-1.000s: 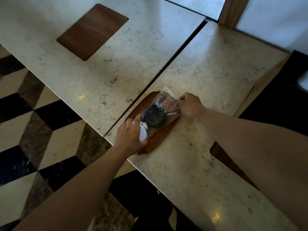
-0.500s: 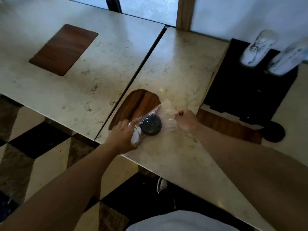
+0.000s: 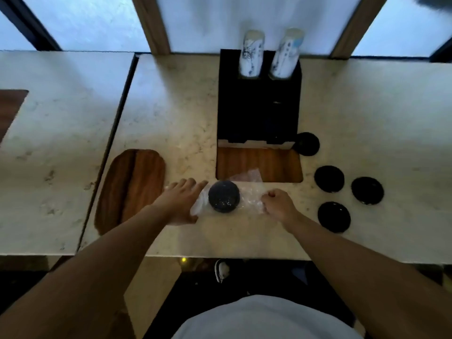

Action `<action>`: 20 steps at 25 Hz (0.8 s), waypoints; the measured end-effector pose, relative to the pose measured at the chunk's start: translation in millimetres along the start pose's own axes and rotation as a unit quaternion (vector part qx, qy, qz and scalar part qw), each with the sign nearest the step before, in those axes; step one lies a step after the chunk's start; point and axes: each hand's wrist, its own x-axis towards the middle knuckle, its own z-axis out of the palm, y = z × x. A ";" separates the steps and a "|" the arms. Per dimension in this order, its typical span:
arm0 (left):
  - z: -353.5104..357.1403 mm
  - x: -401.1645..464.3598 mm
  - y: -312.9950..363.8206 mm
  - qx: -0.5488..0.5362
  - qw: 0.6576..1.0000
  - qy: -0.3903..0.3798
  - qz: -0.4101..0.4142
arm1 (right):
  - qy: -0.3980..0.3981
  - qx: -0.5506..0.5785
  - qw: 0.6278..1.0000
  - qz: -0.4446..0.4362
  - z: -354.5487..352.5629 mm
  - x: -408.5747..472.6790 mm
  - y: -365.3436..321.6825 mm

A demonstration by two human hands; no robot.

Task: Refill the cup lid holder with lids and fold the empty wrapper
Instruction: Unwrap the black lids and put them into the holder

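Observation:
A clear plastic wrapper [image 3: 249,195] lies on the marble counter with a stack of black lids [image 3: 223,196] inside it. My left hand [image 3: 181,201] rests at the wrapper's left end, fingers spread over the plastic; whether it grips the end is unclear. My right hand [image 3: 277,204] is fisted on the wrapper's right end. The black cup and lid holder [image 3: 258,106] stands behind, with two stacks of white patterned cups [image 3: 252,53] at its back. Several loose black lids [image 3: 329,178] lie to the right of the holder.
A wooden inlay panel [image 3: 269,163] sits in front of the holder. A rounded wooden tray [image 3: 132,187] lies to the left. A seam [image 3: 119,123] splits the counter from a second slab at left. The counter's near edge [image 3: 220,255] runs just below my hands.
The wrapped lids have moved off the wooden tray and to the right, onto the bare marble in front of the holder. My view has swung round to face the holder.

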 end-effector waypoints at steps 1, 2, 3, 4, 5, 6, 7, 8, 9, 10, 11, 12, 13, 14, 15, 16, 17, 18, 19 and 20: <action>-3.9 11.5 8.0 0.014 1.000 -0.006 0.019 | 0.007 0.017 1.000 0.010 -9.4 -1.7 10.4; -6.9 22.5 15.8 0.028 0.999 -0.011 0.034 | 0.011 0.033 0.999 0.017 -17.5 -2.6 18.9; -8.5 30.8 22.0 0.040 0.998 -0.015 0.042 | 0.014 0.040 0.999 0.022 -23.3 -3.3 25.0; -9.4 37.2 26.8 0.048 0.998 -0.020 0.044 | 0.016 0.039 0.999 0.024 -27.7 -2.9 29.0; -10.4 43.3 31.6 0.050 0.997 -0.029 0.043 | 0.017 0.036 0.999 0.023 -32.8 -1.6 32.2; -10.5 47.5 35.6 0.047 0.997 -0.039 0.041 | 0.015 0.030 0.999 0.019 -37.1 -0.2 34.5; -9.7 49.7 38.5 0.045 0.997 -0.046 0.040 | 0.010 0.025 1.000 0.016 -40.5 1.4 36.4; -8.3 50.9 41.0 0.049 0.997 -0.051 0.039 | 0.002 0.023 1.000 0.016 -43.1 2.7 38.5; -7.5 52.2 42.9 0.056 0.996 -0.057 0.038 | -0.007 0.023 1.000 0.019 -45.0 4.2 40.2; -7.1 53.8 44.3 0.060 0.995 -0.064 0.037 | -0.015 0.021 0.999 0.021 -46.6 5.8 41.2; -6.7 54.7 45.6 0.060 0.995 -0.069 0.033 | -0.022 0.011 1.000 0.016 -48.1 8.1 41.8; -5.0 54.0 46.8 0.060 0.995 -0.069 0.030 | -0.028 -0.001 1.000 0.009 -48.5 9.3 42.2; -2.7 52.6 48.2 0.064 0.995 -0.064 0.028 | -0.034 -0.005 0.999 0.006 -48.5 10.0 43.3; -1.6 52.3 50.0 0.069 0.995 -0.062 0.024 | -0.039 -0.002 0.999 0.008 -49.6 11.8 43.7; -2.0 51.6 51.5 0.068 0.995 -0.065 0.017 | -0.047 0.005 0.999 0.013 -51.5 13.0 44.0; -2.7 50.6 53.4 0.063 0.995 -0.070 0.009 | -0.057 0.011 0.998 0.020 -54.0 14.0 44.0; -3.0 48.8 55.8 0.058 0.996 -0.070 0.001 | -0.069 0.011 0.997 0.024 -56.5 14.5 44.6; -3.4 46.8 59.8 0.051 0.997 -0.064 -0.006 | -0.076 0.005 0.997 0.019 -59.1 14.8 45.3; -4.7 44.9 65.1 0.039 0.998 -0.056 -0.011 | -0.070 -0.007 0.998 0.004 -61.5 15.1 45.0; -6.3 44.2 71.2 0.023 0.999 -0.043 -0.012 | -0.044 -0.021 0.999 -0.022 -63.8 15.3 43.2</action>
